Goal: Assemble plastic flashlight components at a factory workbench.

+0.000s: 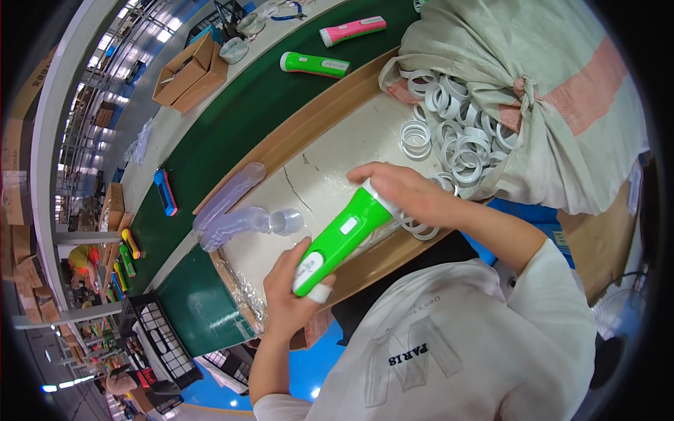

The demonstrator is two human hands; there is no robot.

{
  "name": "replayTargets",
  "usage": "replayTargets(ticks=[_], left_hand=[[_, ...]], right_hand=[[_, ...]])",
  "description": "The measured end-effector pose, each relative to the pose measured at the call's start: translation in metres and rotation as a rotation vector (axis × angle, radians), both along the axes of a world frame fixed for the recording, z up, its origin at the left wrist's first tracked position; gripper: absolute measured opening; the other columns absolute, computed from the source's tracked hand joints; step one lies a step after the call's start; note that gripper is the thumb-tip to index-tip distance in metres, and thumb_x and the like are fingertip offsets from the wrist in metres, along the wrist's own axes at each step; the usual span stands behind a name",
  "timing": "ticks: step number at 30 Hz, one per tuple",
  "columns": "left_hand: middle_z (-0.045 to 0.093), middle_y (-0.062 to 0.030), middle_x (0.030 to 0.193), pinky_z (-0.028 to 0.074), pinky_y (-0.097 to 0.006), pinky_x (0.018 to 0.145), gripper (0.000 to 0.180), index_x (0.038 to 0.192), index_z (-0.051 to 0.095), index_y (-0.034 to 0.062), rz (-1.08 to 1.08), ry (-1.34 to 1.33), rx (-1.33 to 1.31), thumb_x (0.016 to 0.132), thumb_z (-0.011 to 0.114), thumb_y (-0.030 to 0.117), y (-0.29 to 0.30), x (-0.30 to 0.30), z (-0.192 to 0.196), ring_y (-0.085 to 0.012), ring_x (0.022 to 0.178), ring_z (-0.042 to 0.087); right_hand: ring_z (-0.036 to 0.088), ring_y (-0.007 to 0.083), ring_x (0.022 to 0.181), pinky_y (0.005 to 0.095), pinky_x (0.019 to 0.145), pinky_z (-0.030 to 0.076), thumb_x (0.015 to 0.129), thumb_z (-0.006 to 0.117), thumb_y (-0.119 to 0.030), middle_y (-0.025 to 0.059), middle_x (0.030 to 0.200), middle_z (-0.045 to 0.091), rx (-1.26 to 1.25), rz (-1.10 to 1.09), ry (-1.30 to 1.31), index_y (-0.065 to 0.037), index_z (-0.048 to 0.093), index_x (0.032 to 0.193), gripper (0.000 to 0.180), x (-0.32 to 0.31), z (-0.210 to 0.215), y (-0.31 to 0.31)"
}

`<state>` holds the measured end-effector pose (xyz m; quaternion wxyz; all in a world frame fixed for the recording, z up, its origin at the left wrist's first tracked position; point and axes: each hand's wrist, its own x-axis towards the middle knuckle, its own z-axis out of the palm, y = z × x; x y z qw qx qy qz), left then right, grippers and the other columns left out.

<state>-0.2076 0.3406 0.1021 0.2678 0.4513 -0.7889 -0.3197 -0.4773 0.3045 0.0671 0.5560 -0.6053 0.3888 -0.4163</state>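
A bright green flashlight (360, 212) is held aslant between both hands, over a shallow cardboard tray (309, 179). My left hand (284, 298) is closed round its tail end, and one finger has a white wrap. My right hand (404, 191) grips the white head end; its fingertips are partly hidden behind the head. Many white plastic rings (467, 151) spill out of a woven sack (540, 77) into the tray's right side, near my right hand. Nested stacks of clear plastic cups (235, 219) lie at the tray's left end.
Beyond the tray, a green conveyor belt (239, 126) carries a pink flashlight (354, 29), a green-and-white flashlight (316, 64) and a blue flashlight (166, 191). An open cardboard box (191, 76) stands on the far ledge. A black crate (160, 340) sits at lower left. Another person (84, 266) is at far left.
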Motion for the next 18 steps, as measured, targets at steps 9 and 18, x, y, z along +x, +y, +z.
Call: replayTargets(ticks=[9,18], left_hand=[[0.061,-0.0164,0.103,0.052,-0.039,0.071,0.061,0.126,0.054,0.0037,-0.11,-0.37,-0.478,0.069,0.077,0.005,-0.019,-0.019,-0.008,-0.0338,0.085,0.063],[0.061,-0.0163,0.097,0.051,-0.038,0.064,0.059,0.126,0.053,0.0002,-0.04,-0.214,-0.284,0.073,0.075,0.01,-0.016,-0.04,-0.011,-0.0322,0.077,0.062]], right_hand=[[0.061,0.019,0.095,0.0325,0.082,0.048,0.097,0.041,-0.038,0.0077,0.107,0.063,0.63,-0.073,-0.376,-0.004,0.059,0.11,0.041,0.013,-0.01,-0.027],[0.059,0.0151,0.078,0.0309,0.074,0.047,0.1,0.035,-0.038,0.0056,0.092,0.062,0.081,-0.132,-0.062,-0.003,0.058,0.097,0.042,0.001,-0.028,-0.029]])
